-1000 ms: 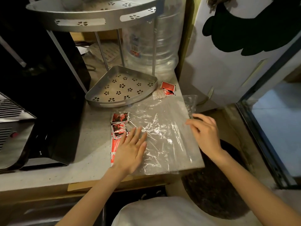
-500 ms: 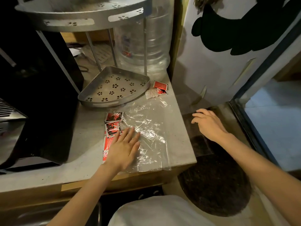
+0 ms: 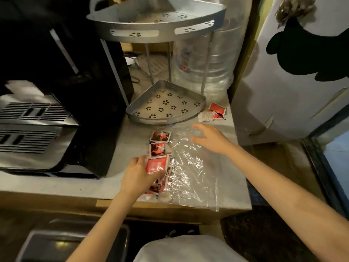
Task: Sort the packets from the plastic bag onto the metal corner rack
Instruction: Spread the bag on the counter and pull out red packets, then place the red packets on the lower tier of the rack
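Observation:
A clear plastic bag [image 3: 190, 174] lies flat on the counter. Red packets [image 3: 160, 136] lie in a row along its left edge. My left hand [image 3: 138, 174] grips a red packet [image 3: 156, 164] at the near end of that row, with more packets under it. My right hand [image 3: 211, 138] hovers open over the far end of the bag, fingers spread. The metal corner rack has a lower shelf [image 3: 166, 120] just beyond the bag and an upper shelf [image 3: 156, 31] above it; the lower shelf holds nothing. Two more packets [image 3: 217, 108] lie to the right of the lower shelf.
A black appliance [image 3: 62, 82] stands on the counter left of the rack. A large clear water jug [image 3: 204, 59] stands behind the rack. A white fridge door [image 3: 287, 91] is at the right. The counter's front edge [image 3: 170, 207] runs just below the bag.
My left hand has moved from flat on the bag to closing on a red packet at the bag's left edge. My right hand came back from off the counter's right side to above the bag.

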`<state>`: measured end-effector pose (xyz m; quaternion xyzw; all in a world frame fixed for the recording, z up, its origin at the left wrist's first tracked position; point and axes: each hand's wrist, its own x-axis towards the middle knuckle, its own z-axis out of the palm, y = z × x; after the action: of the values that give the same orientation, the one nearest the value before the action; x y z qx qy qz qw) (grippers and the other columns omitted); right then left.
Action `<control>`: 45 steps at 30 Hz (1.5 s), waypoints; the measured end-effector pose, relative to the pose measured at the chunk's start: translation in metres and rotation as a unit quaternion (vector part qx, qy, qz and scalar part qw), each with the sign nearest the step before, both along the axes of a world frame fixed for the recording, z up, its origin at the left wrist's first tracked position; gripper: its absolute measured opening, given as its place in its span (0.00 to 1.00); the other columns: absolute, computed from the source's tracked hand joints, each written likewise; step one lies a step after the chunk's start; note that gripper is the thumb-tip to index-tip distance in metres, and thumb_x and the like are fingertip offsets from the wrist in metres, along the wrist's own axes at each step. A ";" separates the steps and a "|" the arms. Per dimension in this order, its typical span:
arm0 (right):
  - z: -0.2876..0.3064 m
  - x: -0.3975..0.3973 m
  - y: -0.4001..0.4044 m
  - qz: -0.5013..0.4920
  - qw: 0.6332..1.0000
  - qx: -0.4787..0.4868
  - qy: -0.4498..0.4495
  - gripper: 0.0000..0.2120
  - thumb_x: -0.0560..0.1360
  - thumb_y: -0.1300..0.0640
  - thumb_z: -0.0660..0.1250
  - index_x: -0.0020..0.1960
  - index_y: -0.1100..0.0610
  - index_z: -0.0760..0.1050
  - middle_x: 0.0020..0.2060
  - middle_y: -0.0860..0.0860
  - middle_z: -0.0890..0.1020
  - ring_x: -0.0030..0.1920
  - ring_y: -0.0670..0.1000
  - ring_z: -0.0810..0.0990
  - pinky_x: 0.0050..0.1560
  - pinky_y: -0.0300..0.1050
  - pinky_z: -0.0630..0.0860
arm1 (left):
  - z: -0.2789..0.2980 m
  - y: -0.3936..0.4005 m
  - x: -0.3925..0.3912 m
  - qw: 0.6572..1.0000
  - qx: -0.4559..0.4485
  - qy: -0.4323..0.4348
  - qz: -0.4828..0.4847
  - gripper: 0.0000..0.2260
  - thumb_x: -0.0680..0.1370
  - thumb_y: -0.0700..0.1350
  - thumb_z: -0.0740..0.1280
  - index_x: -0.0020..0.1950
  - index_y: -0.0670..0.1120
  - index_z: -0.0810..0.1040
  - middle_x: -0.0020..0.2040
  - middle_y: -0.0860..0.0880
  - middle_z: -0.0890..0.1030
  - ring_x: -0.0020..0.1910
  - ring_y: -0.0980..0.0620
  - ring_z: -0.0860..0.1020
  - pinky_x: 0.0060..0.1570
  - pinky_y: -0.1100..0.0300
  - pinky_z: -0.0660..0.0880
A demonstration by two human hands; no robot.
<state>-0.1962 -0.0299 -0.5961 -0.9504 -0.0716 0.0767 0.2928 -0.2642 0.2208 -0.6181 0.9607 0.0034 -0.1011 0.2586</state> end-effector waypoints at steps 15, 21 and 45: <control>-0.021 0.061 0.058 0.044 0.996 -0.073 0.028 0.28 0.69 0.56 0.72 0.65 0.60 0.67 0.65 0.58 0.71 0.66 0.57 0.67 0.66 0.49 0.65 | 0.000 0.006 -0.007 0.994 -0.031 0.094 0.041 0.33 0.62 0.60 0.75 0.60 0.48 0.69 0.53 0.51 0.81 0.46 0.55 0.78 0.46 0.62 0.75; -0.024 0.064 0.055 0.037 0.995 -0.086 -0.023 0.14 0.73 0.62 0.67 0.58 0.58 0.77 0.57 0.55 0.78 0.60 0.54 0.71 0.63 0.48 0.66 | 0.004 0.012 0.002 0.990 -0.059 0.122 0.037 0.31 0.62 0.55 0.76 0.60 0.46 0.71 0.53 0.50 0.81 0.42 0.56 0.76 0.40 0.67 0.73; 0.010 0.023 -0.050 -0.201 0.889 0.324 0.253 0.04 0.72 0.67 0.65 0.42 0.60 0.77 0.34 0.57 0.82 0.32 0.54 0.84 0.27 0.45 0.80 | 0.043 0.006 0.120 0.990 0.059 0.055 -0.119 0.30 0.63 0.43 0.77 0.64 0.49 0.73 0.59 0.48 0.79 0.54 0.51 0.76 0.55 0.58 0.72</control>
<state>-0.1734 -0.0797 -0.5860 -0.7452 0.1766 0.2268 0.6017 -0.1440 0.2264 -0.5746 0.9607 -0.0910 -0.1839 0.1869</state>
